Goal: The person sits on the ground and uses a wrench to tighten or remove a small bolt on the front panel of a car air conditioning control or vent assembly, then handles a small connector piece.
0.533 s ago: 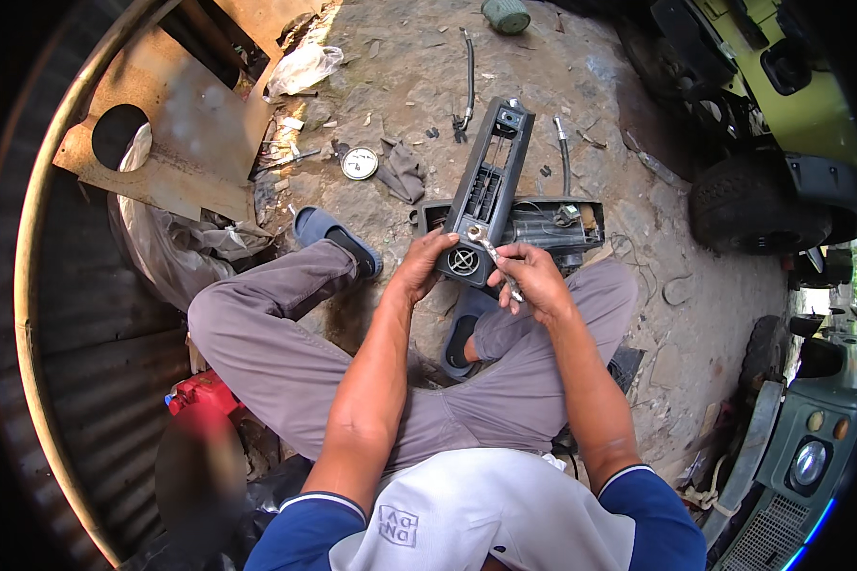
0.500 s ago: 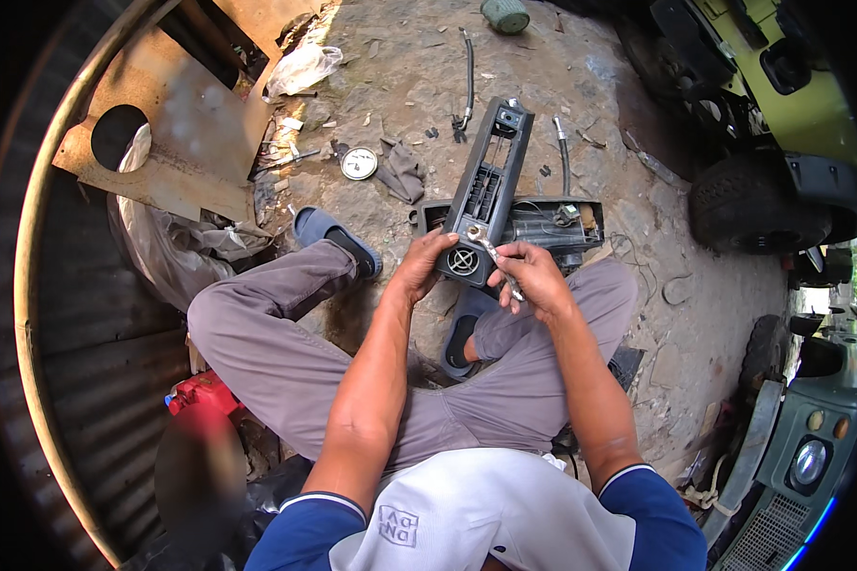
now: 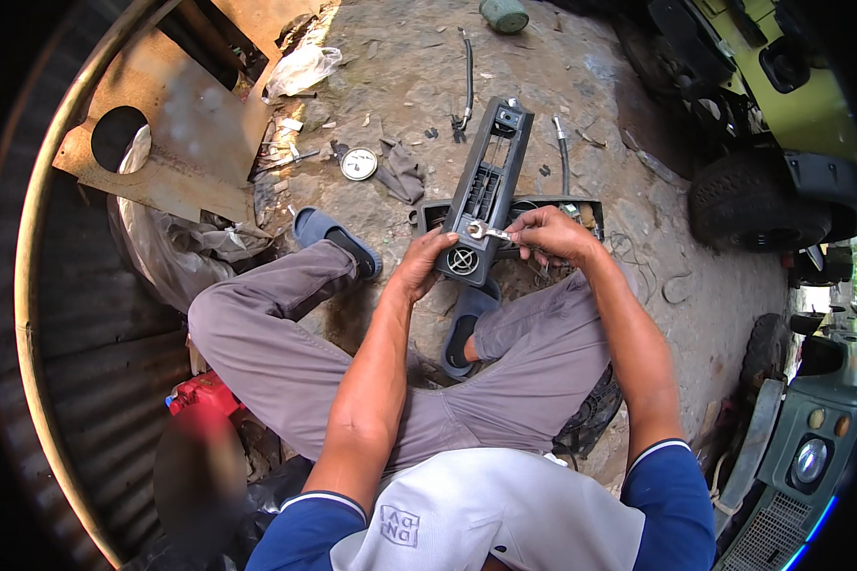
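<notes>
A long dark plastic panel with slatted vents and a round grille leans up from the ground in front of me. My left hand grips its left edge near the lower end, with the thumb on the face. In my right hand is a silver wrench, pinched by its handle. The wrench's head sits on a fitting just above the round grille. Behind the panel, partly hidden by it and my right hand, lies a dark open housing.
Two black hoses lie on the stony ground beyond the panel. A round white-faced gauge and a grey rag are to the left. Rusty sheet metal stands far left; a vehicle tyre is at right.
My right hand has swung up and to the right, turning the wrench from a downward slant to nearly level. My left hand and the panel stay in place.
</notes>
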Available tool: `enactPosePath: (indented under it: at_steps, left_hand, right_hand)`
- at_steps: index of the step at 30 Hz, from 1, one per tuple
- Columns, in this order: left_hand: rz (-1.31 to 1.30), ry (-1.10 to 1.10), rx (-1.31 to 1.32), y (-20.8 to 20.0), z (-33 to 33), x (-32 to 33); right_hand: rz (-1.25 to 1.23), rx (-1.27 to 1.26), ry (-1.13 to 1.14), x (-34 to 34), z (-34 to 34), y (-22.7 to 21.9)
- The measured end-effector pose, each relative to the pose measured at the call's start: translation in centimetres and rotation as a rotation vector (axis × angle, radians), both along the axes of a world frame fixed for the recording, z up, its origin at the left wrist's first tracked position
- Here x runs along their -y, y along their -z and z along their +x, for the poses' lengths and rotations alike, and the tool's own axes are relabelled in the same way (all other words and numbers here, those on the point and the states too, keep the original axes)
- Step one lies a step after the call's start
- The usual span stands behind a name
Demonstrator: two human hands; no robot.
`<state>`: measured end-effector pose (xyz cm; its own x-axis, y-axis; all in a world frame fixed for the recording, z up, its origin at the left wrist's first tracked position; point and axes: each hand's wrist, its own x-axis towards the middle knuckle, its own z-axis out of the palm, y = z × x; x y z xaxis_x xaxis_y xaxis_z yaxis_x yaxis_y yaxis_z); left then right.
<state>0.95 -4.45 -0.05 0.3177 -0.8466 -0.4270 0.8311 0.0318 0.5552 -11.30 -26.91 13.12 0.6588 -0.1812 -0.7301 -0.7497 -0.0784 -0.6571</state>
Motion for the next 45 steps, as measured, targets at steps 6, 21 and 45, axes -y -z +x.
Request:
enactPosePath:
  at_steps: [6, 21, 45]
  left_hand:
    - [0.009, 0.010, -0.001, -0.1, 0.1, 0.0]
    - [0.012, -0.009, -0.012, -0.2, 0.4, -0.1]
    - [-0.003, 0.037, 0.029, 0.1, 0.0, -0.2]
  right_hand:
    - [-0.169, -0.169, -0.446, 4.2, 5.8, -0.5]
    - [-0.908, -0.119, -1.339, -1.2, 17.3, -1.8]
    - [-0.138, 0.096, 0.345, -6.6, -3.2, 0.5]
